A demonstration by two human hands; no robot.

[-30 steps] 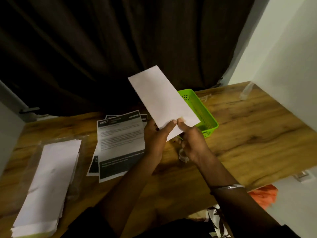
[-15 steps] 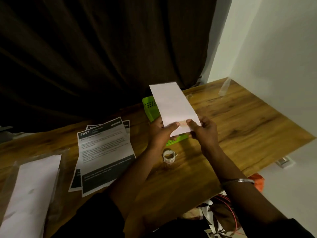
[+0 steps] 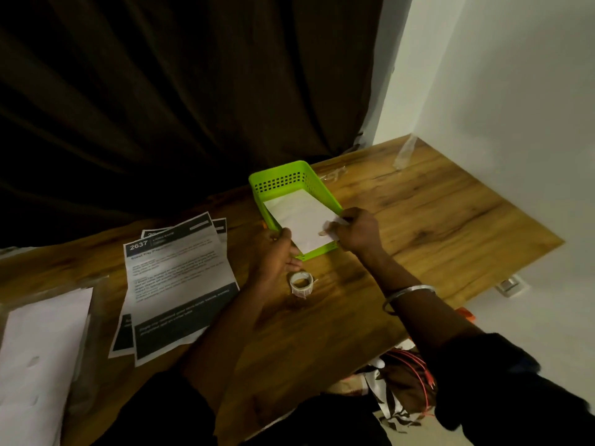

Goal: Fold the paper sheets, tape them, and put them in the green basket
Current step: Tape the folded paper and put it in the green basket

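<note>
The green basket (image 3: 279,169) stands at the back middle of the wooden table (image 3: 425,217). A folded white paper (image 3: 301,217) lies slanted inside it, its near end resting over the basket's front rim. My right hand (image 3: 357,233) pinches the paper's near right corner, where a small strip of tape shows. At the basket's near left corner, my left hand (image 3: 273,252) has its fingers spread and its thumb by the paper's left edge. A roll of clear tape (image 3: 301,282) lies on the table just in front of the basket.
Several printed sheets (image 3: 177,278) with dark headers lie fanned left of the tape. A stack of white papers (image 3: 38,349) on a clear sleeve sits at the far left. A dark curtain hangs behind, and a white wall borders the table's right side.
Both hands carried the folded paper from above the table down into the green basket. My left hand has loosened from the paper's edge, while my right hand still pinches its corner.
</note>
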